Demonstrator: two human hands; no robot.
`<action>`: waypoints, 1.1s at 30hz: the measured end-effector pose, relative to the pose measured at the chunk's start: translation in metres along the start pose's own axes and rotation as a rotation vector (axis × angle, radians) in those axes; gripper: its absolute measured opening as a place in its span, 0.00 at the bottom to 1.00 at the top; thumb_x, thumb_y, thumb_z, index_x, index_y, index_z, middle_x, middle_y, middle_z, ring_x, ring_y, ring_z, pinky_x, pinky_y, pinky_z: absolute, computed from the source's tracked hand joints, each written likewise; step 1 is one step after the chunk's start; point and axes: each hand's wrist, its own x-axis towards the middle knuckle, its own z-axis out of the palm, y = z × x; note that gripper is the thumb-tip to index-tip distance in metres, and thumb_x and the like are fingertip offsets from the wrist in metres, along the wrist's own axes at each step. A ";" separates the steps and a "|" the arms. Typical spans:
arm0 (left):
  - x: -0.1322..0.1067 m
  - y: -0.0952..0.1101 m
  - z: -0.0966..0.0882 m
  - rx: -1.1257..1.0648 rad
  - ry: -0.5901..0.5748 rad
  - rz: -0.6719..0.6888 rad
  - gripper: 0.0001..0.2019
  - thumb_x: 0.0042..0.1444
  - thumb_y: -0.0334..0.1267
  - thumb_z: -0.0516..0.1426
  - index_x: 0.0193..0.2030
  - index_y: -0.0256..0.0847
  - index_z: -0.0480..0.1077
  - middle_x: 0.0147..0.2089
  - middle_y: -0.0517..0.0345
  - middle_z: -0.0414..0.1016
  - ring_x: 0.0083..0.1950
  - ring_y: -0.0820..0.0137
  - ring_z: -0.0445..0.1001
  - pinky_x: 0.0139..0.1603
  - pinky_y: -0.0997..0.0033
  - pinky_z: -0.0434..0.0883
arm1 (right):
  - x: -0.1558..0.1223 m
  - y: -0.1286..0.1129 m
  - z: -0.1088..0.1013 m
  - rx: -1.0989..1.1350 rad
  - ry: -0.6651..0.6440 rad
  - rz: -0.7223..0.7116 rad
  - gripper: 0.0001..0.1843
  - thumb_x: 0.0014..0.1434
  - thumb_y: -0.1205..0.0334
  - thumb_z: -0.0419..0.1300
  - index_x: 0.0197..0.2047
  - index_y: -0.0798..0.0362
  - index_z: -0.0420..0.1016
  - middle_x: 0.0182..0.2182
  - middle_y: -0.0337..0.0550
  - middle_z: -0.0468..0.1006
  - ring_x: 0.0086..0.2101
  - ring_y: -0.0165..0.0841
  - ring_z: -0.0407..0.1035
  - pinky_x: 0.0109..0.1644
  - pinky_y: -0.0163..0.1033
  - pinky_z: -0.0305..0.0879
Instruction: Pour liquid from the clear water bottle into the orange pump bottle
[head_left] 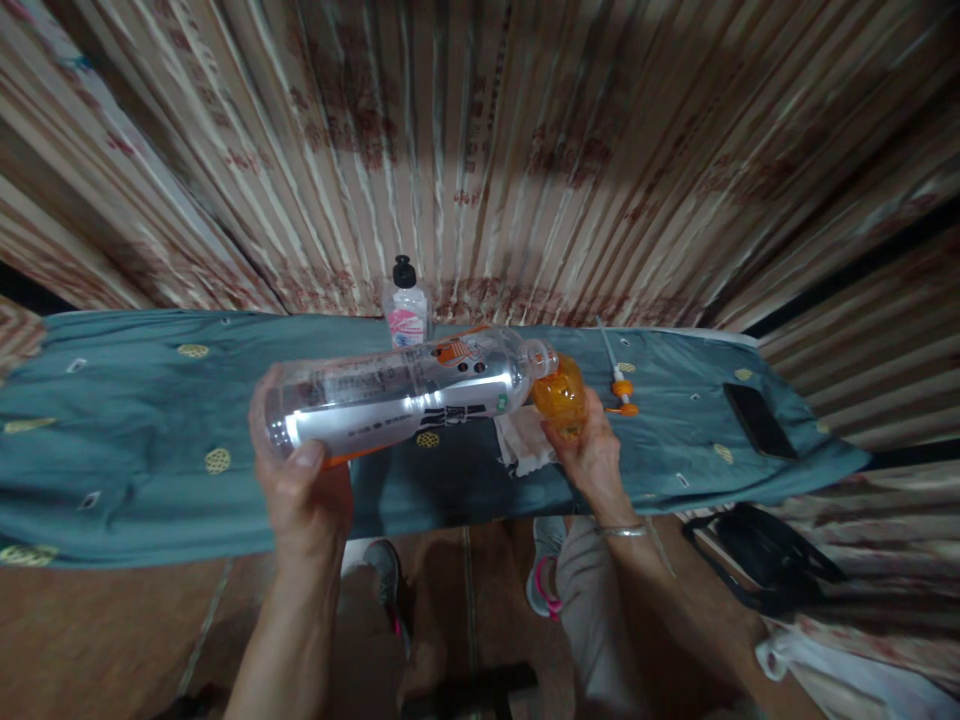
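Note:
My left hand [304, 490] is wrapped round the base of a large clear plastic bottle [390, 400] with a printed label. The bottle lies nearly level in the air, its neck tilted slightly up to the right. In my right hand [592, 450] is a small amber bottle [559, 400], held against the clear bottle's mouth. Whether liquid passes between the two I cannot tell. To the right, an orange and white pump top [622, 392] with a long tube lies on the cloth. Below the bottles' mouths is a pale crumpled cloth or tissue [525, 440].
A green patterned cloth [172, 410] covers the narrow table. At its back edge stands a clear bottle with a black cap [405, 305], before a pleated curtain [450, 150]. A phone [759, 420] lies at the right. A black bag [765, 560] is below the right end.

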 end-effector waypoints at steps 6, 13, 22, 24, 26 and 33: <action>0.000 -0.002 -0.004 0.038 -0.022 0.014 0.23 0.42 0.49 0.67 0.49 0.60 0.77 0.56 0.56 0.77 0.64 0.48 0.72 0.60 0.44 0.75 | 0.001 -0.002 -0.001 -0.006 0.000 -0.006 0.41 0.64 0.42 0.60 0.71 0.57 0.57 0.59 0.61 0.76 0.56 0.51 0.74 0.59 0.57 0.74; 0.000 -0.002 -0.004 0.026 -0.012 0.006 0.25 0.42 0.48 0.68 0.51 0.60 0.78 0.56 0.56 0.77 0.63 0.48 0.73 0.58 0.45 0.76 | 0.000 -0.001 0.000 -0.012 0.025 -0.026 0.42 0.64 0.42 0.60 0.71 0.59 0.56 0.60 0.64 0.75 0.58 0.52 0.73 0.59 0.58 0.74; 0.000 -0.006 -0.006 0.063 -0.012 0.021 0.26 0.43 0.49 0.66 0.53 0.60 0.77 0.56 0.54 0.77 0.61 0.48 0.73 0.59 0.43 0.75 | 0.001 -0.002 -0.002 -0.011 0.004 -0.006 0.42 0.64 0.42 0.60 0.71 0.58 0.56 0.59 0.63 0.76 0.57 0.52 0.74 0.59 0.58 0.74; 0.000 -0.005 -0.005 0.046 0.003 0.017 0.25 0.42 0.48 0.67 0.52 0.59 0.77 0.55 0.55 0.76 0.61 0.50 0.73 0.59 0.45 0.74 | 0.001 -0.002 -0.003 -0.004 0.004 -0.004 0.42 0.63 0.42 0.60 0.71 0.58 0.56 0.60 0.63 0.75 0.57 0.52 0.74 0.59 0.58 0.74; 0.000 -0.004 -0.002 0.008 0.025 0.007 0.25 0.40 0.47 0.68 0.49 0.57 0.78 0.53 0.55 0.77 0.59 0.51 0.74 0.60 0.48 0.73 | 0.001 -0.001 -0.002 0.005 0.002 -0.005 0.42 0.63 0.42 0.60 0.71 0.58 0.56 0.60 0.63 0.75 0.58 0.52 0.73 0.60 0.58 0.73; 0.002 -0.003 0.003 -0.090 0.096 -0.030 0.30 0.30 0.44 0.72 0.47 0.53 0.80 0.46 0.59 0.76 0.50 0.60 0.74 0.58 0.58 0.72 | 0.000 0.000 -0.001 0.007 0.003 -0.003 0.43 0.63 0.42 0.61 0.71 0.58 0.56 0.60 0.64 0.74 0.59 0.52 0.73 0.60 0.58 0.73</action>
